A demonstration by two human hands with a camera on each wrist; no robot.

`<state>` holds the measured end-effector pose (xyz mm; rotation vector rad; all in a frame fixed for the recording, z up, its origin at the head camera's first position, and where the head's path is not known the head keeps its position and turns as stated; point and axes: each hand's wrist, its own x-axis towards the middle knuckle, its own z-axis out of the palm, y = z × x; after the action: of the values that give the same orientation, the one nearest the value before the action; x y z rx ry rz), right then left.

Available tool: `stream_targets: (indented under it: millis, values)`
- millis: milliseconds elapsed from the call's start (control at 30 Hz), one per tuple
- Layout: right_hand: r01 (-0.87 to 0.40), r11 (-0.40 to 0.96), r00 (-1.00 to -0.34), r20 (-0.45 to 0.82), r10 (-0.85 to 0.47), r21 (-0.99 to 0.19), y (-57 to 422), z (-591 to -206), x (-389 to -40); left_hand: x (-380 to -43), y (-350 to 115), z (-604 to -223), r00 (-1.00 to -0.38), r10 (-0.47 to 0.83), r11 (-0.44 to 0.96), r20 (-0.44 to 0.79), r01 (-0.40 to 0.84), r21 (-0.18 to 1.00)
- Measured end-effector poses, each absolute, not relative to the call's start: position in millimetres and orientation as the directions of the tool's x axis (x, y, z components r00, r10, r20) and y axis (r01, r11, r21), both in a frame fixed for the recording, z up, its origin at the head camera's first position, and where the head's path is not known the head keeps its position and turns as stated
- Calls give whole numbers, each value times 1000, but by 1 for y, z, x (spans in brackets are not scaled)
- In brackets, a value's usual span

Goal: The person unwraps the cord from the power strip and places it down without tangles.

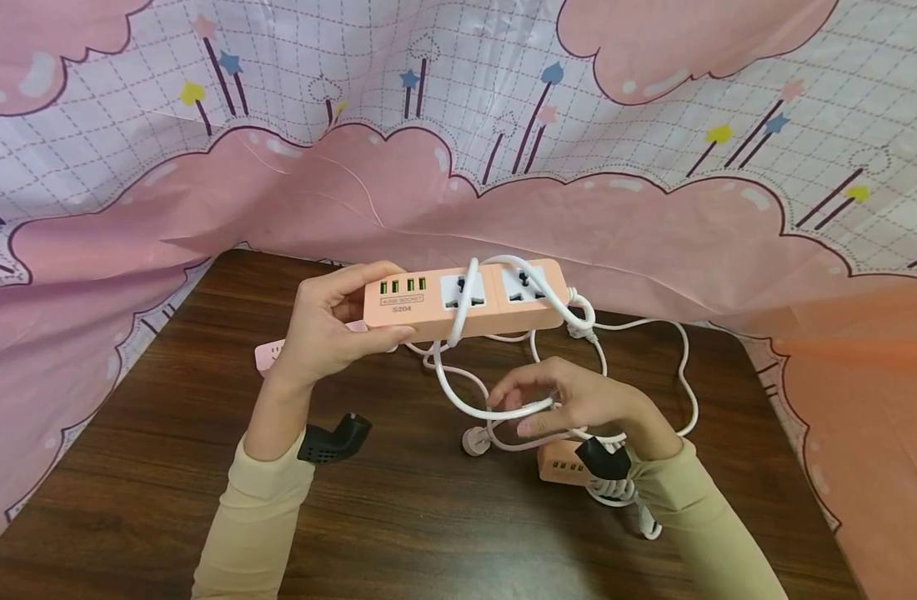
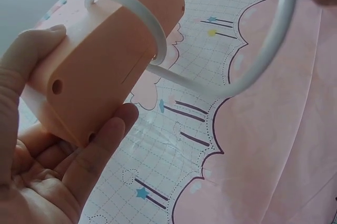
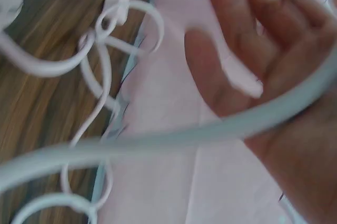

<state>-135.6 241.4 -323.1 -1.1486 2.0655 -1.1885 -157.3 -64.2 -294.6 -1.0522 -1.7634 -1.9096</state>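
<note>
My left hand (image 1: 325, 321) grips the left end of a peach power strip (image 1: 428, 321), thumb on the near side and fingers behind. The strip is held above the table, with its USB ports and two white sockets facing up toward me. A thick white cord (image 1: 466, 407) wraps around its body and hangs below in a loop. Near that loop is my right hand (image 1: 589, 404), fingers bent loosely and thumb apart. In the right wrist view the cord (image 3: 210, 132) crosses in front of the palm, with no finger closed round it.
On the brown table (image 1: 398, 517), a second peach power strip (image 1: 562, 462) with a coiled cord lies partly hidden under my right wrist. A pale pink strip (image 1: 267, 357) lies behind my left wrist. Thin cords and a round plug (image 1: 475, 442) lie between. A patterned curtain (image 1: 428, 192) hangs behind.
</note>
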Motion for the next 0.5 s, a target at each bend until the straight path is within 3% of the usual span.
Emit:
stream_targets:
  millis: [100, 167, 333, 500]
  values:
    - [-406, 228, -489, -1, -872, -885, 231, -315, -130, -157, -63, -295, -676, 238, -154, 697, 683, 714]
    - [-446, 248, -503, 12, -864, -860, 227, -311, -127, -157, -64, -296, -679, 240, -140, 693, 683, 717]
    - [-563, 385, -665, 126, -736, -731, 232, -303, -125, -158, -67, -297, -678, 254, -137, 690, 681, 719]
    - [-482, 511, -863, 283, -419, -711, 248, -296, -123, -158, -74, -299, -672, 266, -180, 691, 670, 720]
